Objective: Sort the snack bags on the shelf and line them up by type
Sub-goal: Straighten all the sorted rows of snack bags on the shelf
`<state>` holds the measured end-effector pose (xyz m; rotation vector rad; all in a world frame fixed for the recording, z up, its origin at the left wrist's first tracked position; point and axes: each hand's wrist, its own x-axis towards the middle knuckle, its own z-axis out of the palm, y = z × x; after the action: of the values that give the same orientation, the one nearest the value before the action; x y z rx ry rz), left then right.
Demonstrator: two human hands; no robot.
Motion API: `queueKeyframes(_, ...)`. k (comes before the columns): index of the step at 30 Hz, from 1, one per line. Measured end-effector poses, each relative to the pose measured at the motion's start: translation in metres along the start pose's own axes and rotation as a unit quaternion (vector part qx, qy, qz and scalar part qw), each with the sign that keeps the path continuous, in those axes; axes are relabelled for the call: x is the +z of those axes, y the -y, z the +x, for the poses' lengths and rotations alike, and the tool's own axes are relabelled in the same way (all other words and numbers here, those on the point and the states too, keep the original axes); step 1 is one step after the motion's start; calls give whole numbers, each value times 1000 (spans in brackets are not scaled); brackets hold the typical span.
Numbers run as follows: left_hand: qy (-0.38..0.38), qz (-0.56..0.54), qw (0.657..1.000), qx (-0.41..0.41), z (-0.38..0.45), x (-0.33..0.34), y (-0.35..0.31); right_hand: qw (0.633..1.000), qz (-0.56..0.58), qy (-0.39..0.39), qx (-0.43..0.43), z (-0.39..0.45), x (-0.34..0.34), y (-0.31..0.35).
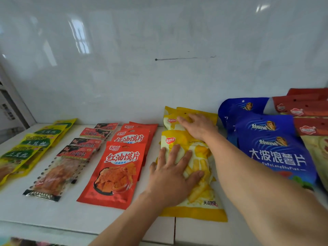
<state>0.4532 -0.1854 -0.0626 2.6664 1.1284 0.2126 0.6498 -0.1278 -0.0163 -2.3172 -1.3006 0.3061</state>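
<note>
Hands [177, 157] flat, hiding yellow bags [200, 197] print.

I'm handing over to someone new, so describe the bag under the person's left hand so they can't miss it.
On the white shelf, find the row of yellow bags between the red row and the blue bags. It is the front yellow bag, pressed flat by the left hand. Unlike its neighbours, it shows pale fry-like sticks.

The bare left hand [174, 172] is laid flat, palm down, fingers spread wide and pointed away. The bare right hand [197, 126] is stretched further back, also palm down with fingers extended leftward, forearm angled in from the lower right.
</note>
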Motion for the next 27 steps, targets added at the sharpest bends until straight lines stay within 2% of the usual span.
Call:
queueKeyframes(3,-9,6,1000,-7,1,-1,0,991,80,-103,3,-15,-8,-9)
queueKeyframes(5,-20,0,1000,-11,1,-3,1,980,152,-127,24,-29,-8,-18)
queueKeyframes(7,-38,-26,999,-23,1,-5,1,965,222,-136,45,-44,0,-28)
queueKeyframes(11,-54,-45,996,-60,0,-6,3,946,305,-89,65,-70,26,-36)
queueKeyframes(18,-46,-10,998,-51,2,-4,7,953,294,-49,53,-85,34,-29)
queueKeyframes(24,-54,22,998,-34,3,-10,8,969,233,-81,23,-114,-7,-24)
queueKeyframes(27,-49,10,998,-43,3,-21,-1,973,189,-129,-13,-135,-35,-31)
